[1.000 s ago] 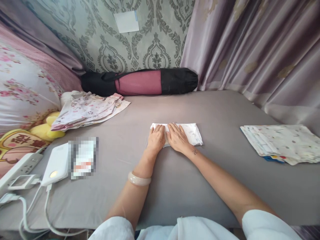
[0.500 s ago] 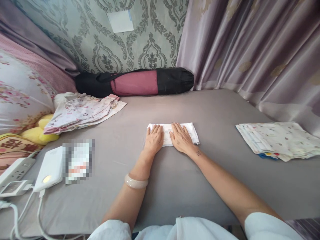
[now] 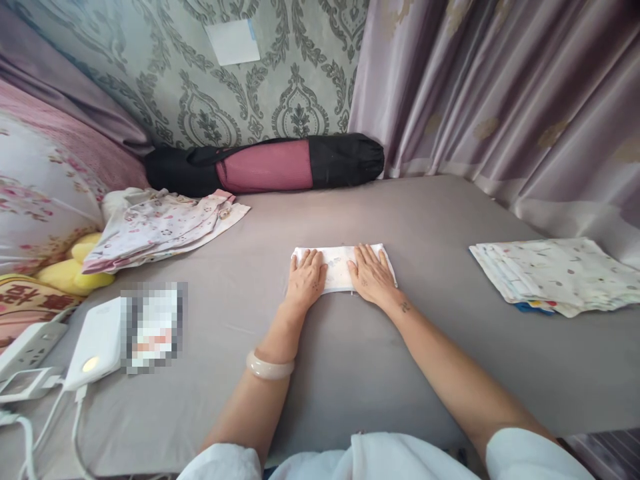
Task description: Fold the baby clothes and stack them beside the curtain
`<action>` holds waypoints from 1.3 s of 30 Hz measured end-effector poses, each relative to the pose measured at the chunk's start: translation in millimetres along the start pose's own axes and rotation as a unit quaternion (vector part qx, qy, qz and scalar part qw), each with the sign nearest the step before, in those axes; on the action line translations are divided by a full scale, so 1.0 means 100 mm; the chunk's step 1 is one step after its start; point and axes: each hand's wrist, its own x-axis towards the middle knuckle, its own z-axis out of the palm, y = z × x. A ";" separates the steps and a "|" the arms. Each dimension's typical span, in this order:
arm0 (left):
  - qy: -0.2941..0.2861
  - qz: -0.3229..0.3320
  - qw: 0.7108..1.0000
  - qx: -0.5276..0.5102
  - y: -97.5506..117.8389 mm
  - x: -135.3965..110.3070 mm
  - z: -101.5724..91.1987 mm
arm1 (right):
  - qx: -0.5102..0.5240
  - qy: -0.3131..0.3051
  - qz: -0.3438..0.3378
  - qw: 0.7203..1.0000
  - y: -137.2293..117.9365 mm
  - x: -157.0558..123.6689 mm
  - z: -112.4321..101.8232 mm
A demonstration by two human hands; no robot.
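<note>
A white folded cloth (image 3: 338, 270) with a faint grey print lies flat on the grey sheet (image 3: 320, 373), long side running left to right. My left hand (image 3: 306, 280) rests palm down on its left end, fingers stretched out and pointing away from me. On the right end lies my right hand (image 3: 371, 275), also flat, its fingers slightly spread. Between the two hands the middle of the cloth shows. Both palms hide the parts of the cloth beneath them.
Folded patterned cloths (image 3: 555, 273) are stacked at the right. At the left lie printed cloths (image 3: 165, 227), a yellow plush toy (image 3: 75, 270), a white power bank (image 3: 97, 343), a power strip (image 3: 33, 347) with cables, and a blurred-out item (image 3: 154, 327). A black-and-pink rolled bag (image 3: 265, 165) lies along the wall.
My right hand has slid to the right along the cloth, away from my left hand, baring more of its middle. My left hand stays on the left end. The view has shifted slightly.
</note>
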 end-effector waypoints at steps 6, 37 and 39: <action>0.011 0.005 1.000 -0.006 -0.02 0.00 0.03 | -0.003 -0.007 0.002 1.000 -0.01 0.00 0.01; 0.089 -0.066 0.994 -0.014 -0.16 0.03 0.08 | 0.048 -0.001 0.075 0.996 0.21 0.04 -0.03; 0.115 -0.099 0.988 -0.015 -0.22 0.04 0.08 | 0.102 0.022 0.098 0.990 0.30 0.10 -0.05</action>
